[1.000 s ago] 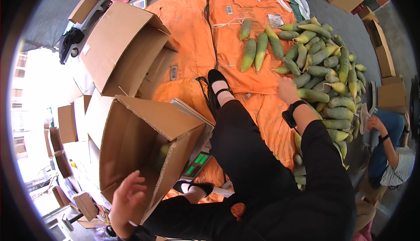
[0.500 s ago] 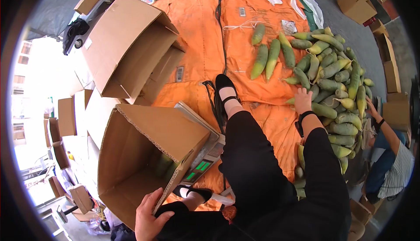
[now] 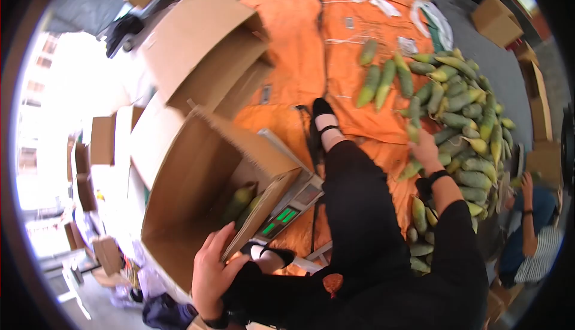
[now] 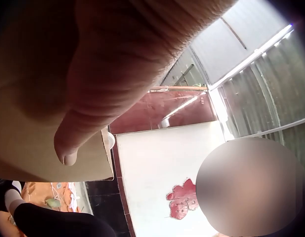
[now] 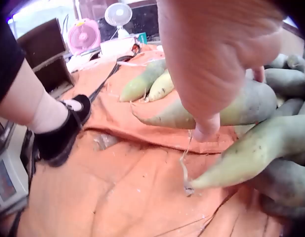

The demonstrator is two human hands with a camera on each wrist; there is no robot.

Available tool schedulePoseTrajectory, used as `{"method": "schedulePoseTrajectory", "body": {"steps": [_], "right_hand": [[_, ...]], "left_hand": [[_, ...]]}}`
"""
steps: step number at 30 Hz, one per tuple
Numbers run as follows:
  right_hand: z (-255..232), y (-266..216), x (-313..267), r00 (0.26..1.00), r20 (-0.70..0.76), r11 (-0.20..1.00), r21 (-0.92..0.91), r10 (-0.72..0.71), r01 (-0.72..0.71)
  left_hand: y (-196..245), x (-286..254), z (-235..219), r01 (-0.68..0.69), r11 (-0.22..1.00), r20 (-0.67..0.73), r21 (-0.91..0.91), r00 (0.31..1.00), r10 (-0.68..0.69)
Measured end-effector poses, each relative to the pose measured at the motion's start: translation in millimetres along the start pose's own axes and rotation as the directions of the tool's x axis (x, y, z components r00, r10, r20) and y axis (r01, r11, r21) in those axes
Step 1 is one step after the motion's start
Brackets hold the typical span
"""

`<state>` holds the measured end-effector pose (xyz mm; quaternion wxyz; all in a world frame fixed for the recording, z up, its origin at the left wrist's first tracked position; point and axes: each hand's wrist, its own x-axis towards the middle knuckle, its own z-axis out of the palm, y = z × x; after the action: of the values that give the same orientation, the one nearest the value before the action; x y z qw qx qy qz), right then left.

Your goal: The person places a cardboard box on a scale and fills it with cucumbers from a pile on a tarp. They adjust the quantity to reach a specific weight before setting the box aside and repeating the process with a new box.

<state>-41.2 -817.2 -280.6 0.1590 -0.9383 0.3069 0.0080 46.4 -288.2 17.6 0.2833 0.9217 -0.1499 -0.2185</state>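
My left hand holds the edge of an open cardboard box, fingers on the inner side of the wall and thumb outside. In the left wrist view, a digit lies along the cardboard. Inside the box are green radishes, partly hidden by a flap. The box sits on a scale with a lit green display. My right hand grips a green radish at the near side of a large radish pile; the hand covers part of it in the right wrist view.
An orange tarp lies underneath, with a few separate radishes beside the pile. Another open cardboard box stands farther forward. My shoed foot is between scale and pile. Another person is at the right.
My left hand came from above the box opening onto its edge. The right hand moved onto the pile's near side and took hold of a radish. The head view shifted.
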Motion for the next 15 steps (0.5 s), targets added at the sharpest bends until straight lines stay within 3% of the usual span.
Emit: {"method": "schedulePoseTrajectory", "body": {"steps": [2, 3, 5, 6, 11, 15], "right_hand": [[5.4, 24.4, 14.1, 0.996, 0.002, 0.906, 0.413, 0.093, -0.086], [-11.0, 10.0, 11.7, 0.975, 0.118, 0.689, 0.691, 0.190, -0.218], [-50.8, -31.0, 2.5, 0.923, 0.271, 0.403, 0.839, 0.272, -0.365], [-72.9, -55.8, -3.4, 0.928, 0.266, 0.409, 0.841, 0.260, -0.355], [-163.5, -172.0, -22.4, 0.998, 0.038, 0.116, 0.993, -0.056, -0.031], [-214.0, -265.4, -50.1, 0.925, -0.190, -0.098, 0.981, -0.328, 0.167]], "left_hand": [[1.8, -5.0, 0.6, 0.039, 0.999, -0.033, -0.001, 0.999, -0.039], [-1.7, -6.6, 2.2, 0.014, 0.999, -0.050, -0.035, 0.999, -0.015], [-5.8, -8.7, 4.5, -0.018, 0.997, -0.086, -0.076, 0.996, 0.012], [-6.5, -10.4, 5.2, -0.020, 0.995, -0.104, -0.101, 0.995, 0.009], [-10.7, -19.1, 9.4, -0.079, 0.980, -0.214, -0.184, 0.976, 0.039], [-15.1, -23.6, 14.4, -0.121, 0.957, -0.338, -0.263, 0.941, 0.026]]}}
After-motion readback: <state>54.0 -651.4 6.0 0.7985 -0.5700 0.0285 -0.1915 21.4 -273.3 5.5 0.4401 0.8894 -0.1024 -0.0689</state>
